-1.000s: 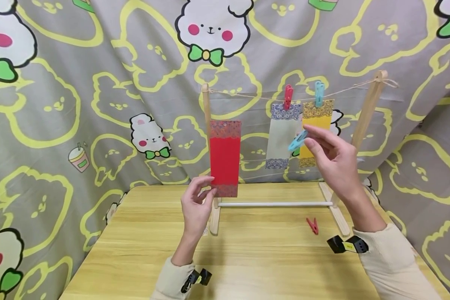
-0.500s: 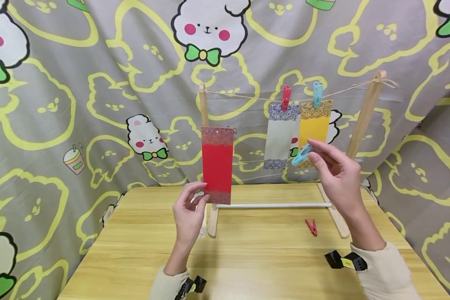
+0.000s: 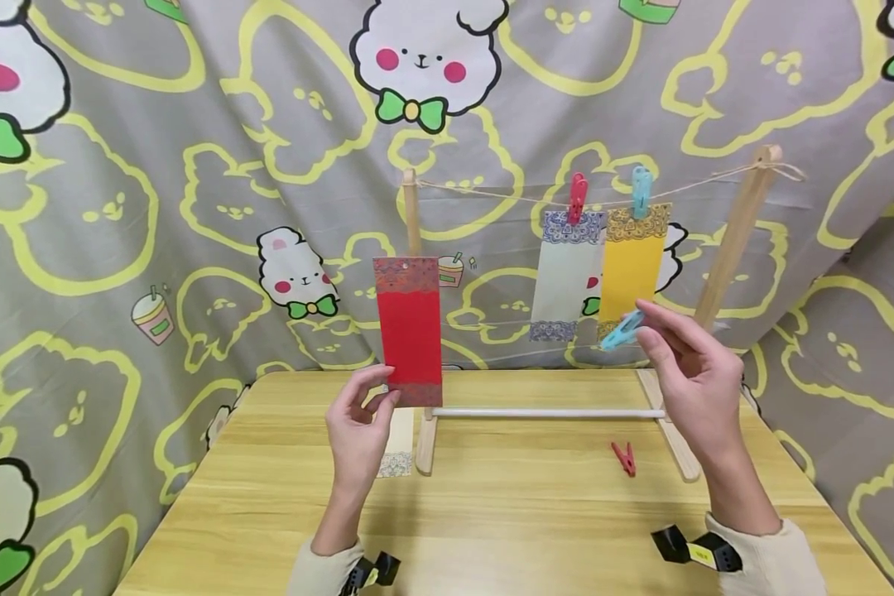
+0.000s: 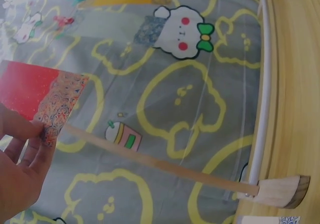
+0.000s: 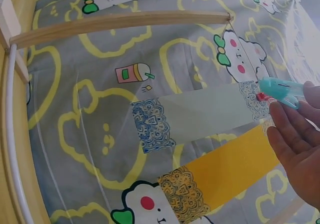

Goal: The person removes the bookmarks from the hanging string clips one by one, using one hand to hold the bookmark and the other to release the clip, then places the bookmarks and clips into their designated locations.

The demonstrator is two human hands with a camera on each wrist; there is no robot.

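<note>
Left hand (image 3: 358,430) pinches one red card (image 3: 410,335), right hand (image 3: 699,377) one blue clothespin (image 3: 622,331). Pale tabletop card (image 3: 400,434) partly hidden. Two hanging cards (image 3: 630,273).

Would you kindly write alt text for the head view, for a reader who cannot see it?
A person's left hand holds a red card near its bottom while the right hand pinches a blue clothespin. Behind, a pale card and a yellow card hang clipped to a string between wooden posts.
</note>
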